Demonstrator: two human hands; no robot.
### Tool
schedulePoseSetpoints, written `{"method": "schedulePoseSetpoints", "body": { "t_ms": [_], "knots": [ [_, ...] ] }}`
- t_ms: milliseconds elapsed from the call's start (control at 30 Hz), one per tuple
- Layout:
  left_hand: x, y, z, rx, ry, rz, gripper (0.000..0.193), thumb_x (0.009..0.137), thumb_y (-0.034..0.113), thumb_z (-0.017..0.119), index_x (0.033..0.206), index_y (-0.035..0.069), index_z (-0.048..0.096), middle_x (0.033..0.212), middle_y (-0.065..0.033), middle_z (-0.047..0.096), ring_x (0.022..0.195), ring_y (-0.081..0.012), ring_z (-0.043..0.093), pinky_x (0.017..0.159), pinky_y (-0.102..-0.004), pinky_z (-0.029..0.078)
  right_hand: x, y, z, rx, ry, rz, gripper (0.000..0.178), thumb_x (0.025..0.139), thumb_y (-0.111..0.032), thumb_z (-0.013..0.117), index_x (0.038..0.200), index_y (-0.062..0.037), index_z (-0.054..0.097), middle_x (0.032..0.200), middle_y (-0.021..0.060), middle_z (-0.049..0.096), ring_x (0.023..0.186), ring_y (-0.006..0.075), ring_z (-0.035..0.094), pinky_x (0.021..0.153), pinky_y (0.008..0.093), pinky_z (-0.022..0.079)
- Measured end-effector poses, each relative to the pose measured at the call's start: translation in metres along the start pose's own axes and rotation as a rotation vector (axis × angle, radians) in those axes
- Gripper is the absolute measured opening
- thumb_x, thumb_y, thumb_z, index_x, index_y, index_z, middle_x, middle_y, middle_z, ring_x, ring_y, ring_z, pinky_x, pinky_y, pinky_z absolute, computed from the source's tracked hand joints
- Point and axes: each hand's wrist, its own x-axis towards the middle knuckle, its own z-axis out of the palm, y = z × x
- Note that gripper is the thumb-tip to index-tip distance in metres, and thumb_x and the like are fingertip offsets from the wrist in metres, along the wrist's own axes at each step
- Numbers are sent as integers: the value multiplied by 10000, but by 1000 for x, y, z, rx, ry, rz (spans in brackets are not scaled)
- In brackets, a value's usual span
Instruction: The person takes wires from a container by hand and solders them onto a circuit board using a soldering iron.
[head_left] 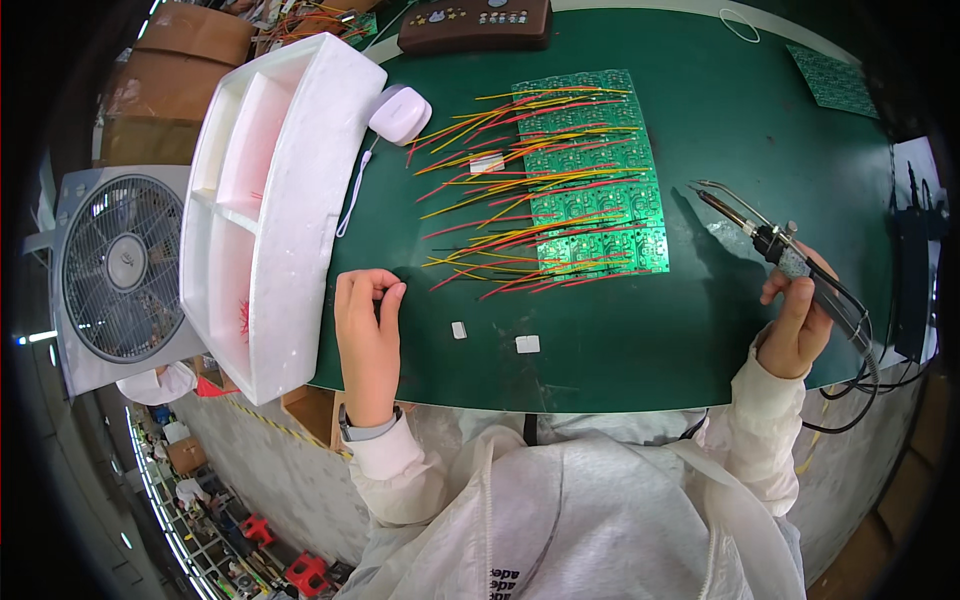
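Observation:
My right hand [797, 325] is wrapped round a soldering iron [775, 240] with a thin curved metal tube fixed along its tip. The tip points up and left, apart from the green circuit-board panel [590, 205]. Rows of red, yellow and black wires [490, 205] lie across the panel and stick out past its left edge. My left hand [368, 325] is at the table's left side, beside the white foam box [300, 230]. Its fingers are curled, thumb tip close to the index finger, and I see nothing between them.
Two small white pieces [527, 344] lie near the front edge of the green table [620, 350]. A pale lilac case [400, 114] with a strap sits by the box, and a brown case [475, 28] at the back. Left stands a fan [125, 265]; cables [868, 380] hang at right.

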Motion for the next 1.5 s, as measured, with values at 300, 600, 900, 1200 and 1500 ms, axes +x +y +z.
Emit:
{"method": "schedulePoseSetpoints", "body": {
  "t_ms": [300, 600, 900, 1200, 1500],
  "knots": [
    [-18, 79, 25, -266, -72, 245, 63, 806, -32, 449, 851, 8, 428, 796, -93, 453, 716, -172, 465, 673, -251, 388, 16, 3, 5, -22, -78, -120, 268, 821, -166, 512, 1007, 22, 470, 735, 37, 447, 619, 85, 389, 571, 208, 312],
    [-2, 116, 87, -172, -180, 580, 185, 713, -48, 561, 852, 4, 450, 809, -107, 453, 767, -268, 474, 663, -338, 388, 16, 4, -9, 203, -103, -66, 256, 731, -187, 534, 877, 16, 479, 709, 58, 441, 559, 93, 406, 533, 206, 336],
    [-5, 113, 94, -234, -97, 522, 136, 684, -45, 598, 779, 10, 518, 764, -67, 492, 688, -199, 503, 582, -293, 421, 12, 6, -10, 200, -157, -104, 271, 704, -205, 540, 827, 24, 466, 653, 68, 434, 540, 99, 390, 507, 207, 319],
    [-3, 109, 100, -309, -97, 547, 148, 654, -69, 601, 751, 6, 519, 751, -58, 496, 655, -169, 515, 559, -261, 431, 10, 7, -10, 220, -168, -93, 278, 701, -212, 563, 815, 22, 465, 660, 76, 449, 549, 106, 394, 505, 212, 310],
    [-3, 110, 96, -344, -141, 476, 157, 647, -58, 602, 748, 42, 533, 731, -24, 506, 634, -129, 502, 496, -231, 381, 9, 7, -12, 194, -227, -82, 282, 705, -213, 588, 804, 28, 481, 668, 76, 463, 575, 117, 406, 525, 229, 318]
  ]
}}
